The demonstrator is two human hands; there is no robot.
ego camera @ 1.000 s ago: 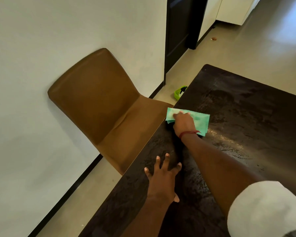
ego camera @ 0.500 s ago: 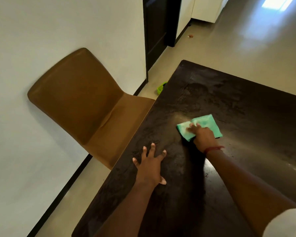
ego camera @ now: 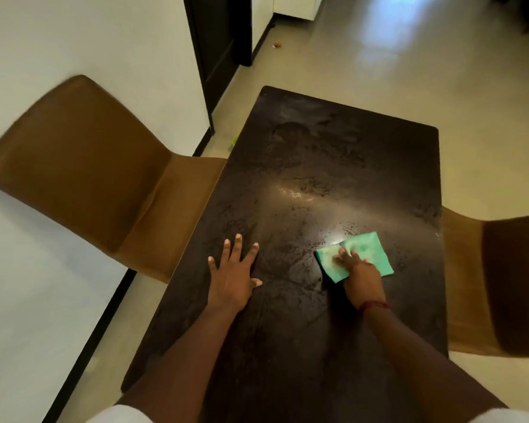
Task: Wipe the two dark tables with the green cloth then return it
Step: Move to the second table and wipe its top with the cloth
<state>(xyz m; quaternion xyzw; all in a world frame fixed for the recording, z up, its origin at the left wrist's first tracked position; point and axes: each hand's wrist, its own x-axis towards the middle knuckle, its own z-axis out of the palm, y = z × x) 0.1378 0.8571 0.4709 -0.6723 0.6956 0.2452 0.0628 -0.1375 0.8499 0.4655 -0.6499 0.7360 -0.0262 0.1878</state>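
cloth [ego camera: 365, 250] on table [ego camera: 333, 154], right

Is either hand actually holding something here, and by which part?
Nothing is gripped. The right hand presses flat on the near side of the cloth, and the left hand rests spread on the bare table.

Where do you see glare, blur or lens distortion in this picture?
Head view: glare streaks the table beyond the cloth and washes out the floor at the top; the left chair has edges smeared by motion; the wide lens seems to stretch the right chair near the frame's side.
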